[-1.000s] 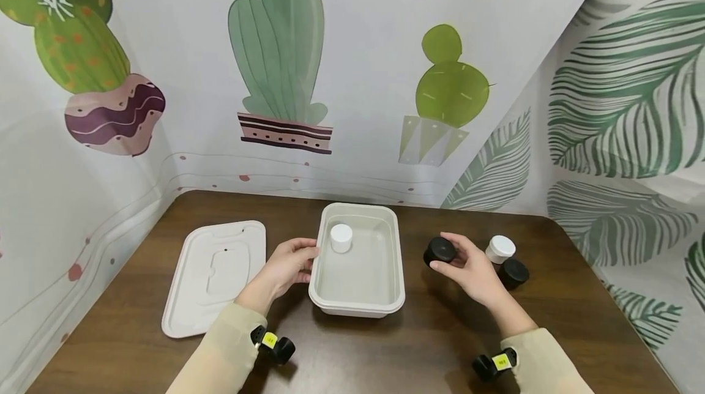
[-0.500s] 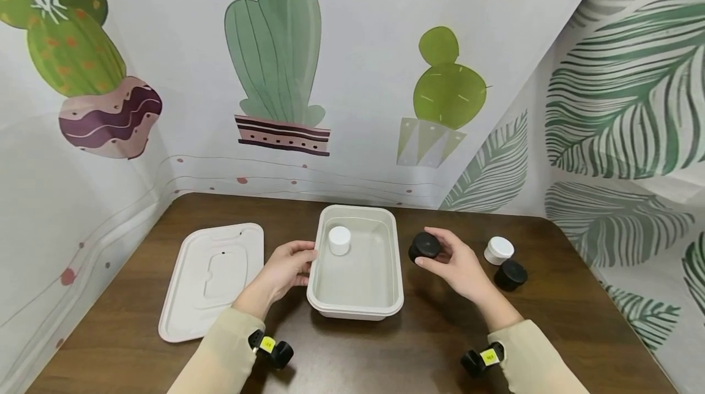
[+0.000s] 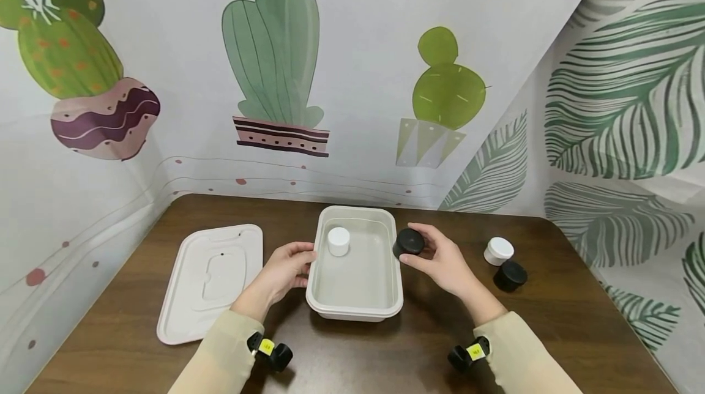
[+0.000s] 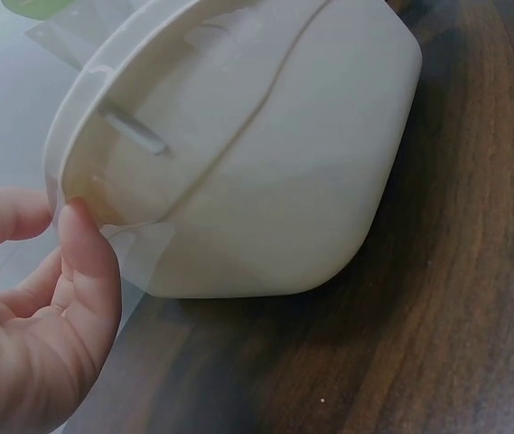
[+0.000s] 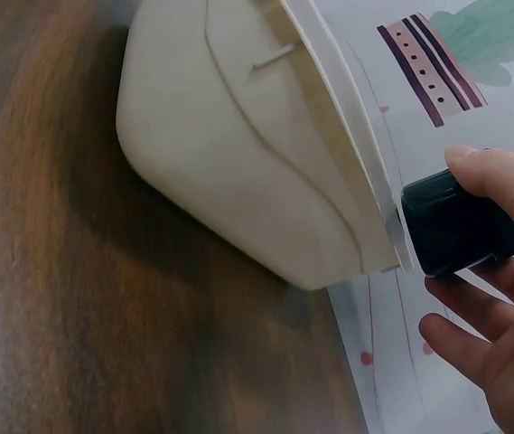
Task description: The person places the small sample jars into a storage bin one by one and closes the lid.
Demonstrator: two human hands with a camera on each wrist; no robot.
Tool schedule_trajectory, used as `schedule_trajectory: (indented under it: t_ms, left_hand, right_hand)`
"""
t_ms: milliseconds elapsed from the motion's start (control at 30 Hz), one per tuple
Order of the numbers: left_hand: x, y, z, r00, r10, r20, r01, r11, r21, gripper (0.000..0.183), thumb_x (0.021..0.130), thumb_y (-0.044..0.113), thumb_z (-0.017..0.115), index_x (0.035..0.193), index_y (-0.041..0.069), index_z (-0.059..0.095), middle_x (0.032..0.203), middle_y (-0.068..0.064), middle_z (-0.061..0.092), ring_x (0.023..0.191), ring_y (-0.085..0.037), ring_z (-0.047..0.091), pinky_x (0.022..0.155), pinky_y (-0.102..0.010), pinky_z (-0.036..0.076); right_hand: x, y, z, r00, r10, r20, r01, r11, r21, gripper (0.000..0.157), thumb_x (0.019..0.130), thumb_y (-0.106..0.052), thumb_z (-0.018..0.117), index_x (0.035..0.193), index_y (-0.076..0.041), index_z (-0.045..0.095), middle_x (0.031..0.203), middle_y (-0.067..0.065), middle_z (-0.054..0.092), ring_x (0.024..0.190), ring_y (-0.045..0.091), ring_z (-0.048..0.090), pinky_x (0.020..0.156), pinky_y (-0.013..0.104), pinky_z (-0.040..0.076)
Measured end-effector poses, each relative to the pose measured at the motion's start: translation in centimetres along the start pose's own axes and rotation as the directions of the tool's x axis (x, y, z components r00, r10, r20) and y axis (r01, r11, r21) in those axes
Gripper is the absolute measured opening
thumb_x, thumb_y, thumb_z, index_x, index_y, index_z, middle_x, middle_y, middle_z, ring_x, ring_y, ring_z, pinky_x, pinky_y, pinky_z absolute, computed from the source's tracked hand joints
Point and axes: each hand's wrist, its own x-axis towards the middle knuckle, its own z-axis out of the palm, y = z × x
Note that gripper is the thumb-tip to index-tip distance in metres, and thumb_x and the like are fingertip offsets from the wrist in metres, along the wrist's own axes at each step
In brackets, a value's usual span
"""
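A pale rectangular plastic box (image 3: 355, 287) stands uncovered on the table, with a small white round jar (image 3: 338, 240) inside at its far left. My left hand (image 3: 281, 270) pinches the box's left rim between thumb and finger, as the left wrist view (image 4: 35, 334) also shows. In my right hand (image 3: 445, 264) a black round jar (image 3: 410, 241) is gripped between thumb and fingers. It is held raised at the box's right rim; whether it touches the rim I cannot tell. The right wrist view shows the same black jar (image 5: 455, 226) beside the rim.
The flat pale lid (image 3: 220, 287) lies on the brown table (image 3: 352, 357) left of the box. To the right, a second white jar (image 3: 499, 250) stands close to another black jar (image 3: 510, 276). A printed cactus cloth (image 3: 363, 106) hangs behind the table.
My right hand has carried the black jar leftward, from near the other two jars to the box's right rim. My left hand stays at the left rim.
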Motion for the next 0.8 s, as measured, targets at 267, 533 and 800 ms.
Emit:
schedule_trajectory:
  t_ms: [267,533,800]
  left_hand:
    - [0.0,-0.1,-0.1,1.000,0.003,0.009,-0.003,1.000,-0.012,0.035,0.090,0.010,0.056,0.121,-0.004,0.049,0.092,-0.007,0.059,0.067,-0.012,0.058,0.055,-0.026,0.050]
    - [0.0,-0.2,0.0,1.000,0.003,-0.001,-0.003,1.000,-0.013,0.035,0.090,0.011,0.057,0.121,-0.004,0.051,0.092,-0.007,0.060,0.069,-0.014,0.059,0.055,-0.026,0.050]
    - [0.0,-0.2,0.0,1.000,0.004,-0.016,-0.004,1.000,-0.008,0.033,0.090,0.011,0.057,0.120,-0.003,0.052,0.094,-0.008,0.060,0.070,-0.015,0.060,0.056,-0.027,0.051]
  right_hand:
    - [0.7,-1.1,0.8,1.000,0.011,0.020,-0.011,1.000,0.006,0.061,0.077,-0.006,0.076,0.131,-0.001,0.049,0.118,0.022,0.062,0.098,0.030,0.064,0.082,0.035,0.054]
    - [1.1,-2.0,1.7,0.999,-0.004,0.038,0.003,1.000,0.030,0.061,0.077,-0.005,0.076,0.131,0.001,0.048,0.119,0.021,0.061,0.099,0.032,0.064,0.083,0.037,0.055]
    - [2.1,-0.8,2.6,0.999,-0.020,0.048,0.018,0.999,0.032,0.064,0.076,-0.016,0.079,0.132,-0.006,0.050,0.122,0.015,0.061,0.101,0.028,0.065,0.082,0.034,0.054]
